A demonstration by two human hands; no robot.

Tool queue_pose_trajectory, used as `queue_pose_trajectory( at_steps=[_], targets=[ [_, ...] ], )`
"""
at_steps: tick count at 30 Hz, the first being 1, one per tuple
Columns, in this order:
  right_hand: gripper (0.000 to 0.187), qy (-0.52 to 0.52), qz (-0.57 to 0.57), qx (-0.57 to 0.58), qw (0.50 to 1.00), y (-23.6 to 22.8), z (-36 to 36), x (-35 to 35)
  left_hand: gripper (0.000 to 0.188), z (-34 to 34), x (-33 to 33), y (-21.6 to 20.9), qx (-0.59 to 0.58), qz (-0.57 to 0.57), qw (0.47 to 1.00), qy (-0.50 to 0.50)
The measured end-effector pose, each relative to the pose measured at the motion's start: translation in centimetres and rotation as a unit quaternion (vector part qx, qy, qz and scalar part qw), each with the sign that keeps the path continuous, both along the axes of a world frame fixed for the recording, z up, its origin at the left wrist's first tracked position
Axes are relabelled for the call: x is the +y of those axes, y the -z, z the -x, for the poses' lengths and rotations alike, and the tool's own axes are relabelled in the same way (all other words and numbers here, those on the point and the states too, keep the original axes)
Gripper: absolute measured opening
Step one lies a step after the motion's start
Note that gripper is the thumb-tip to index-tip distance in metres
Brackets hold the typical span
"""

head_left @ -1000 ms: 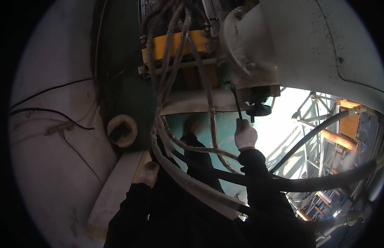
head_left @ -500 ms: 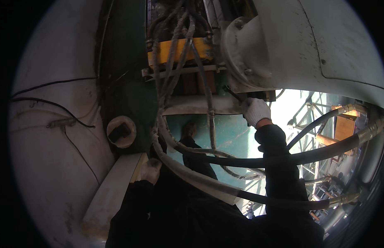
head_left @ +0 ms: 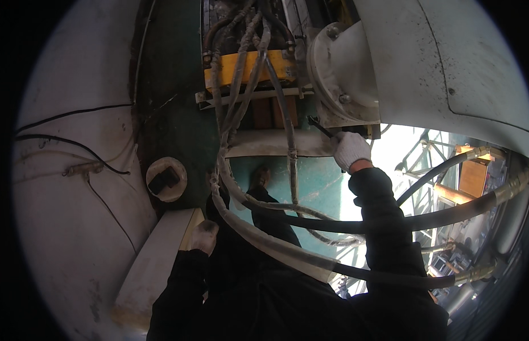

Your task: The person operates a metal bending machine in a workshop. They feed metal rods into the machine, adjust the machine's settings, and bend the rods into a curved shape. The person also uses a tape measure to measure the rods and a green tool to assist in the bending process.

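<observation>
In a white knitted glove, my right hand (head_left: pixel 352 152) is closed around the handle of a dark wrench (head_left: pixel 322 127). The wrench's head points up and left, close to the base of a large pale flanged pipe (head_left: pixel 324 74). Lower left, my gloved left hand (head_left: pixel 203 236) hangs in shade beside a long white box (head_left: pixel 156 250). Its fingers look curled; whether anything is inside them is hidden. Thick hoses (head_left: pixel 256 207) wrapped in clear plastic run between my arms, and a black hose crosses over my right forearm.
Ahead is a yellow machine part (head_left: pixel 250 67) with hoses above it. A pale bar (head_left: pixel 276 143) lies across the green floor (head_left: pixel 318 187). On the left, a round pad (head_left: pixel 166 179) carries a dark block. Bright open steelwork (head_left: pixel 426 156) shows at right, far below.
The view has shifted slightly. My right hand with the wrench stays by the flange base, almost unmoved. My left hand is a little further left and lower.
</observation>
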State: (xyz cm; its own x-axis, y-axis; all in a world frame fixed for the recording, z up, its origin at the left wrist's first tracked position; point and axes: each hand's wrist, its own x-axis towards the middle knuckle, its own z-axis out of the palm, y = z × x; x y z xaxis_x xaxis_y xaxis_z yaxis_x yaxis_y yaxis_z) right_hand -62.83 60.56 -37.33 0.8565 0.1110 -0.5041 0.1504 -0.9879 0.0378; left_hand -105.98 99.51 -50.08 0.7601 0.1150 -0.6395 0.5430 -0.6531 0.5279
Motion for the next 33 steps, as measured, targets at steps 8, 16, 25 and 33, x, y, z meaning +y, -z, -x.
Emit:
queue_pose_trajectory(
  at_steps=[8, 16, 25, 33],
  targets=[
    [0.033, 0.014, 0.020, -0.036, 0.999, 1.7, 3.1, 0.7, 0.018, -0.8, 0.4, 1.0, 0.026, -0.012, 0.997, 0.073],
    [0.038, 0.150, -0.027, 0.058, 0.987, 14.9, 17.0, -1.4, 0.022, -0.1, 1.6, 1.3, 0.011, 0.006, 0.999, 0.053],
    [0.030, 0.149, -0.156, -0.084, 0.973, 11.7, 14.1, -4.4, 0.033, 2.5, 3.6, 4.3, 0.148, -0.080, 0.953, 0.250],
    [0.029, 0.095, -0.092, -0.078, 0.988, 0.9, 6.4, -2.8, 0.027, -0.4, -0.3, 7.0, -0.031, 0.144, 0.987, -0.060]
  ],
)
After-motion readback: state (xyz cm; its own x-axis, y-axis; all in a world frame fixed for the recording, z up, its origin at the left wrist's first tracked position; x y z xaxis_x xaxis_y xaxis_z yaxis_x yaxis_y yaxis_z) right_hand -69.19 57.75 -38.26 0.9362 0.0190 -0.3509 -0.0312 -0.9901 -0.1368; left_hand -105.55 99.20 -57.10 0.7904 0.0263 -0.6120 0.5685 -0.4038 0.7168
